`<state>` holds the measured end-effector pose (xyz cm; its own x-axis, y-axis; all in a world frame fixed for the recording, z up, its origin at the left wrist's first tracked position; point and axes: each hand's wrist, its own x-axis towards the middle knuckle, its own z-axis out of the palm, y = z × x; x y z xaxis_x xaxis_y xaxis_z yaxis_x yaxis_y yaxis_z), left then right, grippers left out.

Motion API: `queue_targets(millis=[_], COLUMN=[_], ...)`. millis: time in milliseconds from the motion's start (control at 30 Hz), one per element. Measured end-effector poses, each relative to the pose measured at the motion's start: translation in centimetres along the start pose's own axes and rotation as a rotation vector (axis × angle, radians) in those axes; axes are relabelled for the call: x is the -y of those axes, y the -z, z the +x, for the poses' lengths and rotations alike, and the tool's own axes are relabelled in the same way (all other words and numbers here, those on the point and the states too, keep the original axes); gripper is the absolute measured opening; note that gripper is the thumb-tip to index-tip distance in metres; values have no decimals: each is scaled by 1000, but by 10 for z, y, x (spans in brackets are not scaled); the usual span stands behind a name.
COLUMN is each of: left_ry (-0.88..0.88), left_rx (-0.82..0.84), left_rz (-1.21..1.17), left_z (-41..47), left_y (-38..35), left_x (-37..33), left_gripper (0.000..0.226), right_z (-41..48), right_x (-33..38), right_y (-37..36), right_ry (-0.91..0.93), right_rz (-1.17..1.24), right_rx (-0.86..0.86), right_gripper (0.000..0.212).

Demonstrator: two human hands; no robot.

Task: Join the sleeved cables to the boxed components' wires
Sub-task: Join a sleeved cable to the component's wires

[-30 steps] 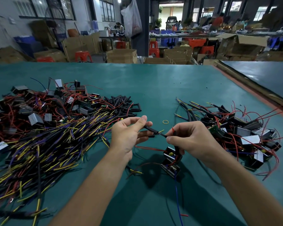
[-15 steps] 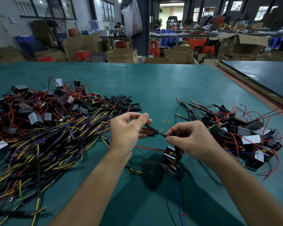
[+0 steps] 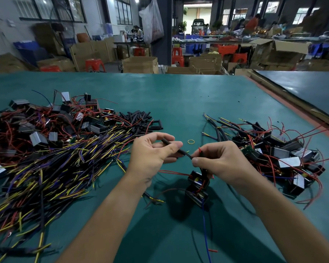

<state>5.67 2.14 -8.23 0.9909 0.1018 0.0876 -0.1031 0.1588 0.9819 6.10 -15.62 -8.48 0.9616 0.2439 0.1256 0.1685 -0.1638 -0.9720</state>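
A black sleeved cable (image 3: 172,146) is pinched by the left hand (image 3: 152,154), while a boxed component (image 3: 198,185) wire is pinched by the right hand (image 3: 219,161), ends basically touching.

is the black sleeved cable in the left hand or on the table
In hand: the left hand pinches the black sleeved cable between thumb and fingers.

Two grips: left grip (image 3: 150,154) and right grip (image 3: 222,160). One black cable (image 3: 166,142) is held in the left grip and one red wire (image 3: 199,149) is pinched in the right grip. Two black boxes (image 3: 198,177) are just under the right grip. One yellow rubber band (image 3: 191,141) lies just beyond both. Two heaps, one left (image 3: 55,158) and one right (image 3: 273,149), hold too many pieces to count.
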Motion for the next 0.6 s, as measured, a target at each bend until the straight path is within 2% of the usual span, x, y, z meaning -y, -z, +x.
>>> queue_targets(millis=[133,300,400,500,600], left_ry=[-11,37,41,38,48], left_rx=[-13,112,85,79,142], left_rz=[-4,20,29,37,57], left_z=[-1,-4,-3,0,-1], left_y=[-3,-7,-9,-5,-4], left_x=[3,7,9,9,10], left_gripper=[19,18,19,22,21], right_z=[0,0,1,1,1], right_x=[-1,-2,-2,-3,-3], right_y=[2,3,6,11,8], right_ry=[-16,-18,-87,-95,-61], right_rz=[-12,-4,25,-54,-47], right_rx=[27,28,37,88,76], right_gripper=[21,12,4,7,8])
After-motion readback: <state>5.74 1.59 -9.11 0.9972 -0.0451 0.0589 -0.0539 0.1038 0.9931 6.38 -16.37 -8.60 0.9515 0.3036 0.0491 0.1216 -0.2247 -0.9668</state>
